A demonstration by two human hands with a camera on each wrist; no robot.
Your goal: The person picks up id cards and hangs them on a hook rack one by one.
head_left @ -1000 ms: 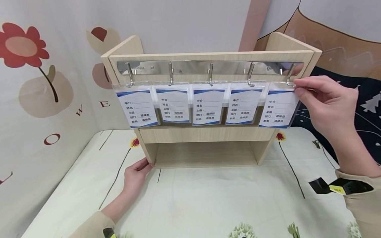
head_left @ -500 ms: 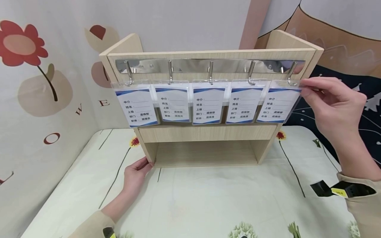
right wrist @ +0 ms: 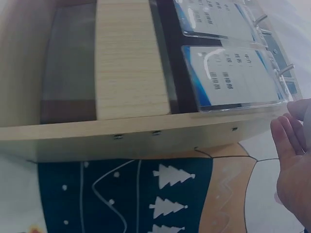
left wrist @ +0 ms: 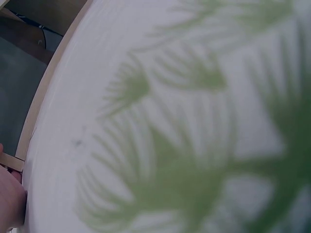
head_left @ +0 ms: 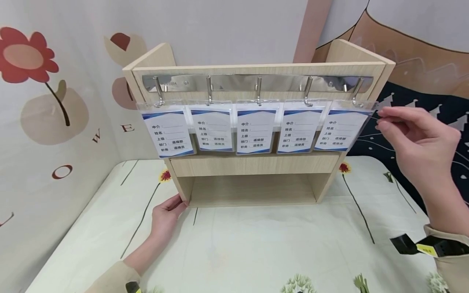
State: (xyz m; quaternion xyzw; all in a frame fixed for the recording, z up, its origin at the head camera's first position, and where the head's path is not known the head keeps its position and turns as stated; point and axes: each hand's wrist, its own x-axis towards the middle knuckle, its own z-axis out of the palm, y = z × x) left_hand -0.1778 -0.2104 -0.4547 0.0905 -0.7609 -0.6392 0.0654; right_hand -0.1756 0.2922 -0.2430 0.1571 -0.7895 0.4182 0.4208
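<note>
A light wooden shelf [head_left: 253, 165] stands on the table, with a metal hook rail [head_left: 234, 82] across its top. Several clear badge holders with blue-and-white cards hang from the hooks. The rightmost badge [head_left: 338, 128] hangs free on the last hook. My right hand [head_left: 382, 118] hovers just right of it, fingers relaxed and holding nothing. The right wrist view shows the same badge [right wrist: 233, 75] and my right hand [right wrist: 291, 131] apart from it. My left hand [head_left: 181, 202] pinches the bottom front corner of the shelf's left side panel. In the left wrist view only the edge of my left hand [left wrist: 9, 199] shows.
A pale tablecloth [head_left: 256, 244] with printed flowers covers the table. A backdrop with a red flower [head_left: 29, 57] closes off the left side. Behind the shelf on the right hangs a dark blue cloth with white trees [head_left: 443, 122]. The shelf's lower compartment [head_left: 253, 189] holds nothing.
My right hand has let go of the rightmost badge's top corner and drawn back to the right. The badge now hangs on its hook. My left hand has not moved.
</note>
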